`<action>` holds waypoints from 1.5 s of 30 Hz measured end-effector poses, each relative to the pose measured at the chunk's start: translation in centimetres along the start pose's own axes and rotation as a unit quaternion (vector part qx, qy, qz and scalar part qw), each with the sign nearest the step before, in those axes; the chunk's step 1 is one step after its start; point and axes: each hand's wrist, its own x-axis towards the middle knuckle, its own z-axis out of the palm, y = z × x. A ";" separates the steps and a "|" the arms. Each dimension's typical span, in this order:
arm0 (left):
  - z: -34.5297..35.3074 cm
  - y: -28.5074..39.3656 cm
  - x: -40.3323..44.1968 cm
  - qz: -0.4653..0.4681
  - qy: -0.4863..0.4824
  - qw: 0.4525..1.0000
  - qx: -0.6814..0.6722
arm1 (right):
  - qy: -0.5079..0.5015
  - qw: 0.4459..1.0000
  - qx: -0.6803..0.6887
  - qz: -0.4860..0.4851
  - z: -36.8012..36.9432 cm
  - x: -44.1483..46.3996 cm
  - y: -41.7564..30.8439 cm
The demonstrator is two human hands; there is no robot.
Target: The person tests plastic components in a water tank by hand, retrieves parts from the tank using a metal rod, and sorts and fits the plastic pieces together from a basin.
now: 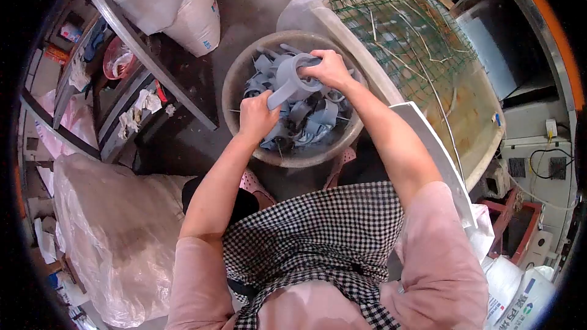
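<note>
A grey plastic cup-shaped piece with a straight handle [285, 79] is held up over a wide round tub [230, 85]. My left hand [258, 115] is closed around the end of its handle. At the cup's rim, my right hand [330, 70] grips with the fingers reaching into the opening, so the fingertips are partly hidden. Beneath both hands, the tub holds a heap of grey plastic pieces [315, 123], several of them curved or ring-shaped.
A large pale tank [391, 88] with green netting [403, 36] over it stands right of the tub. White sacks [194, 21] lean at upper left beside a metal frame [150, 55]. A plastic-wrapped bundle [116, 232] sits at lower left, and a white board [437, 159] rests by the tank.
</note>
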 end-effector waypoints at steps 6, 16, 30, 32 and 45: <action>1.4 -0.9 0.5 0.020 -0.008 0.999 0.042 | 0.069 0.986 -0.148 -0.027 1.9 1.1 2.1; -1.0 0.5 2.4 0.041 0.022 0.999 -0.018 | -0.070 0.963 -0.213 -0.148 -5.9 0.8 -4.0; 0.3 0.0 0.1 0.021 -0.023 0.999 -0.018 | 0.067 0.914 -0.387 0.101 -36.7 -23.1 8.5; 0.8 0.0 -0.3 0.028 -0.051 0.998 0.004 | 0.099 0.900 -0.379 0.192 -36.0 -27.0 15.2; 2.6 -2.9 -1.8 -0.041 -0.209 0.973 0.092 | 0.172 0.871 -0.138 0.440 -24.7 -22.7 35.7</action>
